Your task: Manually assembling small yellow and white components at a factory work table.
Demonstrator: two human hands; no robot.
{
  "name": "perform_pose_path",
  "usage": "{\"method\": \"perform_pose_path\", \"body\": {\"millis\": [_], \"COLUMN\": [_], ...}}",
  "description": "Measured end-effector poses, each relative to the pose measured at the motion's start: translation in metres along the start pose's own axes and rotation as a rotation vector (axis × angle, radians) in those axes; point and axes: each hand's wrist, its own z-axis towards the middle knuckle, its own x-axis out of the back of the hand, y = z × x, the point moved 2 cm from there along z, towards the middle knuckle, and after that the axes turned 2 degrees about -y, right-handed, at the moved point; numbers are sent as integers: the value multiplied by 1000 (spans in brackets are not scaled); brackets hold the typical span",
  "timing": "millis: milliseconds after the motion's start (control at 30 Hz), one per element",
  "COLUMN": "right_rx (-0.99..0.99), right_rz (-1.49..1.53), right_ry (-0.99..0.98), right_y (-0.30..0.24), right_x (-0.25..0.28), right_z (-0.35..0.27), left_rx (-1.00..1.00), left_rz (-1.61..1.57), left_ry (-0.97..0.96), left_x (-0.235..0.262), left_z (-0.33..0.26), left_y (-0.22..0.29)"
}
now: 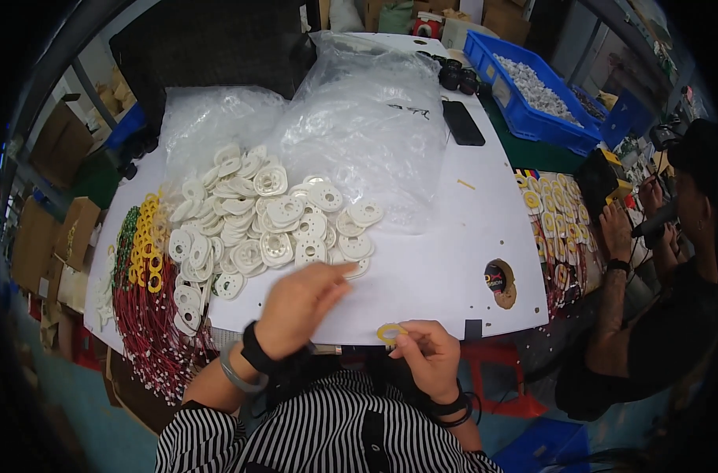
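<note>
Your right hand (431, 356) pinches a yellow ring (390, 332) at the desk (438, 260) edge, left hand (300, 303) fingers loosely extended toward the white disc pile (264, 217), apparently empty.

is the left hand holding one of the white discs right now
No, the left hand is empty, fingers stretched toward the pile of white discs; the right hand pinches a yellow ring.

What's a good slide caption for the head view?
Right hand pinches a yellow ring while the left hand reaches toward a pile of white discs.
</note>
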Motion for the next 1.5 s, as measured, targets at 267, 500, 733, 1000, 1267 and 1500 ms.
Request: {"method": "perform_pose_path", "body": {"millis": [267, 500, 733, 1000, 1267, 1500], "right_rx": [-39, -33, -42, -28, 4, -17], "right_rz": [17, 18, -42, 46, 52, 55], "right_ry": [-31, -22, -38, -24, -34, 8], "right_y": [-1, 3, 1, -13, -17, -10], "right_x": [0, -2, -5, -6, -10, -2], "right_z": [-2, -4, -5, -4, -2, -6], "left_rx": [88, 89, 150, 253, 318, 294], "left_rz": [695, 512, 351, -82, -826, -828], "left_ry": [-28, 6, 104, 172, -242, -285], "left_x": [21, 22, 30, 23, -27, -39], "left_z": [19, 15, -7, -35, -37, -34], "left_y": [-34, -39, -37, -8, 3, 13]}}
